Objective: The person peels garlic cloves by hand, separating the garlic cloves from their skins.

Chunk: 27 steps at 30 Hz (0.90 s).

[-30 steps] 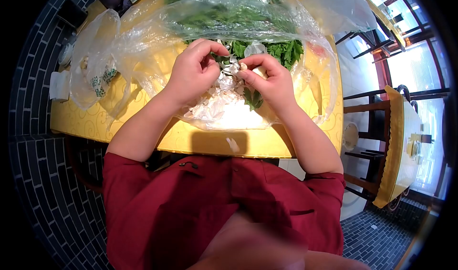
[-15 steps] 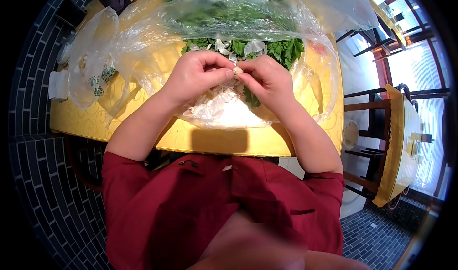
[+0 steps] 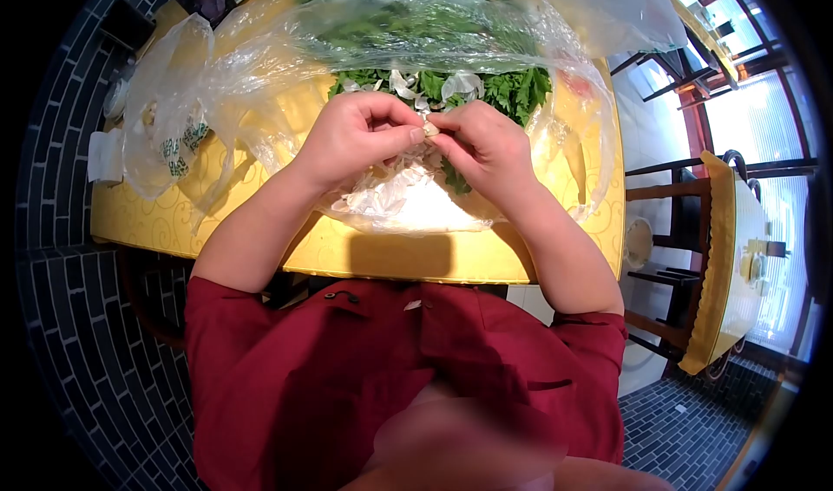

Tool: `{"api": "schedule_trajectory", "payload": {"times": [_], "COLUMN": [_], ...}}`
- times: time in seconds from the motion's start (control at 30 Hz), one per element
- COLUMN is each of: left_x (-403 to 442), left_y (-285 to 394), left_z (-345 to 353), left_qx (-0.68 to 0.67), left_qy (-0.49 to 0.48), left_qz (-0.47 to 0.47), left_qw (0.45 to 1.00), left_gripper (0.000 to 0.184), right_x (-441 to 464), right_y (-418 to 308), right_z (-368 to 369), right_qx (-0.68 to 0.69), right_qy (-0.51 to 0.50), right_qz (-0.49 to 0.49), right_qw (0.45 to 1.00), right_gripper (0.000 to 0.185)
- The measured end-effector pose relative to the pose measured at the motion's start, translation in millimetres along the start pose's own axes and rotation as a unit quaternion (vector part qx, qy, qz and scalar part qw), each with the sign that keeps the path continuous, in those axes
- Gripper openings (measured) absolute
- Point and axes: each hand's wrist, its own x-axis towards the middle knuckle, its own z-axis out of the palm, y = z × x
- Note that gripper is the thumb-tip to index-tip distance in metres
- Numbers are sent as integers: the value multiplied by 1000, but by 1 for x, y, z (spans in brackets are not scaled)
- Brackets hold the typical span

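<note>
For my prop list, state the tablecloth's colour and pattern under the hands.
Yellow with faint curling line motifs; the tablecloth shows best in the head view.

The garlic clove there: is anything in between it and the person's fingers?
Nothing visible: the left hand and right hand meet the garlic clove directly at their fingertips. Papery peelings lie below, and the clear plastic bag spreads beyond.

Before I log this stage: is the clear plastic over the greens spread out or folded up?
Spread, loosely: the clear plastic stretches wide and wrinkled across the greens, some leaves poking out at its near edge.
</note>
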Motion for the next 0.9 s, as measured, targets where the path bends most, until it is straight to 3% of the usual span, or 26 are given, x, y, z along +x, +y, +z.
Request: {"api": "schedule_trajectory", "payload": {"times": [0.77, 0.9], "left_x": [0, -4], "left_y": [0, -1], "left_z": [1, 9], "left_qx": [5, 180], "left_qy": [5, 67], "left_qz": [-18, 76], "left_qw": [1000, 978], "left_gripper": [9, 3], "right_x": [0, -2], "right_y": [2, 3], "right_z": [0, 3], "right_qx": [-13, -12], "right_qy": [-25, -33], "right_qz": [9, 17], "right_qw": [1000, 999], "right_gripper": [17, 17]}}
